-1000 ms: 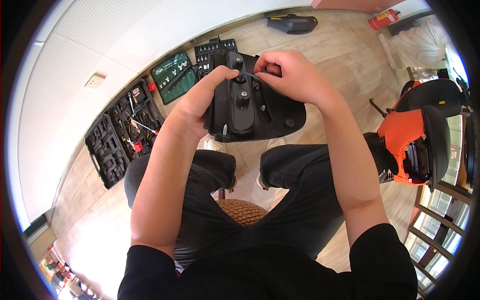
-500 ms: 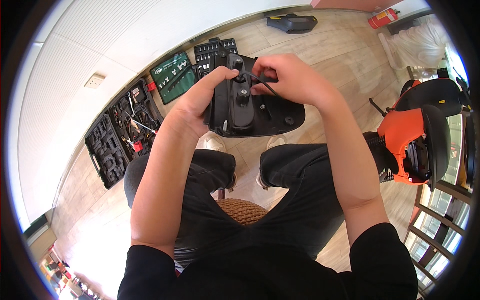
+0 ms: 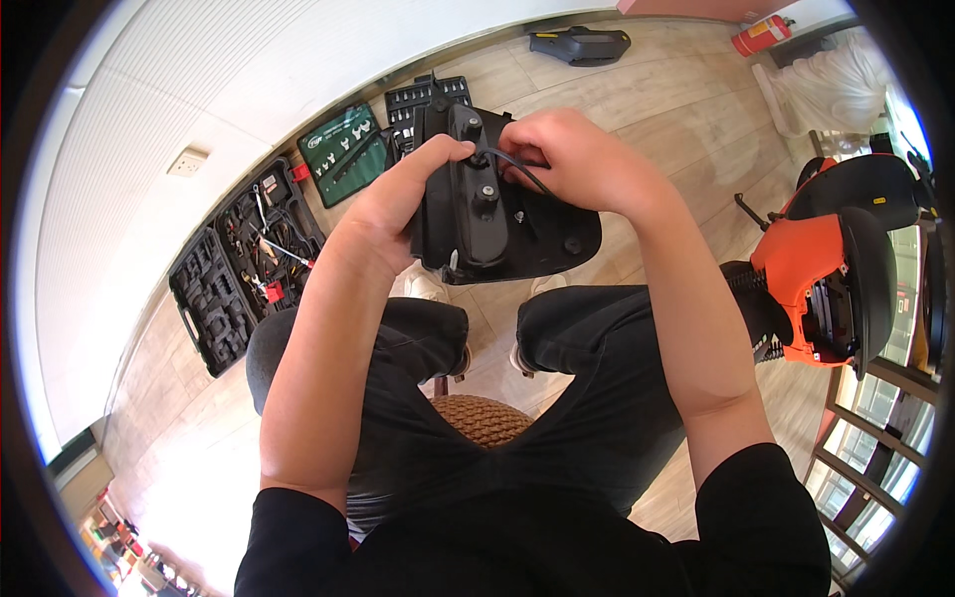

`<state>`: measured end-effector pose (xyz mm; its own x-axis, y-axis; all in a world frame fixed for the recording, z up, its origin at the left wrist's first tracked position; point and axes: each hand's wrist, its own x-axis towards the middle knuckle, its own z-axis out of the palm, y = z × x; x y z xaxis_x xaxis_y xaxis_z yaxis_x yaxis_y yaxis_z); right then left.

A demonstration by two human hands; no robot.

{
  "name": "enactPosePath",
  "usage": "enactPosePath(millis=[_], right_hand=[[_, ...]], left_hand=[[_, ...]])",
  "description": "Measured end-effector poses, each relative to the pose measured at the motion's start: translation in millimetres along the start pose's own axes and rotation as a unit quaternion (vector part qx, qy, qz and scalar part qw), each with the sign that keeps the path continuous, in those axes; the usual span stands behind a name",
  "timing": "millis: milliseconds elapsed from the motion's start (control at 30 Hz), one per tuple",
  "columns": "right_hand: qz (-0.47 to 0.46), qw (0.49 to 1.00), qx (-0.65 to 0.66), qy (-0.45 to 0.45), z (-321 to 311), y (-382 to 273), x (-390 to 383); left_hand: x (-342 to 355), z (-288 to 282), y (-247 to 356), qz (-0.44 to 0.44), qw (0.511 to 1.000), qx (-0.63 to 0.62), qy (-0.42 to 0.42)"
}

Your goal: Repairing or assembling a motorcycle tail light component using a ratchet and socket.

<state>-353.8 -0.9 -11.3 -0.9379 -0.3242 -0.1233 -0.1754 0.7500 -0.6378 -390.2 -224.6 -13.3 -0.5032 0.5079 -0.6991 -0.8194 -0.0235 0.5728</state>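
Observation:
A black plastic panel [image 3: 557,234] with a long raised housing hangs tilted in front of me, above my shoes. Two bolt-topped posts [image 3: 485,196] stand on the housing, and a thin black cable [image 3: 522,167] curves out from beside them. My left hand [image 3: 408,189] is closed around the panel's left side, its thumb pressed on the housing by the cable's base. At the panel's far right edge, my right hand [image 3: 569,159] has its fingers curled in beneath the cable. Whatever those fingertips pinch is hidden.
Left on the floor lies an open black tool case [image 3: 214,298] with loose tools. Beyond it are a green wrench set [image 3: 343,149] and a socket set [image 3: 448,92]. An orange and black scooter body [image 3: 811,279] stands right. A black casing [image 3: 580,46] and a fire extinguisher [image 3: 762,36] are farther off.
The panel has tipped slightly, its near edge shifting toward me and a little left. The fingers of my right hand have curled in farther under the cable; the left hand keeps its hold.

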Motion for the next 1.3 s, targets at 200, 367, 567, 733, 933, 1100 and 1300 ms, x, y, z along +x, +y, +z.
enactPosePath(millis=[200, 367, 567, 733, 933, 1100, 1300], right_hand=[[0.033, 0.999, 0.031, 0.020, 0, -6, -3], [-0.042, 0.998, -0.014, 0.054, 9, 8, 0], [0.002, 0.998, 0.063, 0.001, 0, -1, -1], [-0.002, 0.999, -0.008, 0.034, -1, 0, -4], [-0.063, 0.997, 0.038, 0.034, 6, 12, -1], [-0.033, 0.998, 0.012, 0.049, 0, 2, -4], [-0.066, 0.996, 0.040, 0.043, 5, 9, -2]], left_hand=[[1, 2, 0, 0.002, 1.000, -0.016, -0.007], [1, 0, -1, 0.004, 1.000, -0.013, -0.007], [2, -2, -1, 0.011, 1.000, -0.009, -0.005], [2, 3, -1, 0.006, 0.999, -0.027, -0.028], [3, 0, -2, 0.006, 1.000, -0.004, 0.002], [3, 3, -2, 0.011, 0.999, -0.034, -0.021], [-1, 3, -1, 0.016, 1.000, -0.014, -0.009]])
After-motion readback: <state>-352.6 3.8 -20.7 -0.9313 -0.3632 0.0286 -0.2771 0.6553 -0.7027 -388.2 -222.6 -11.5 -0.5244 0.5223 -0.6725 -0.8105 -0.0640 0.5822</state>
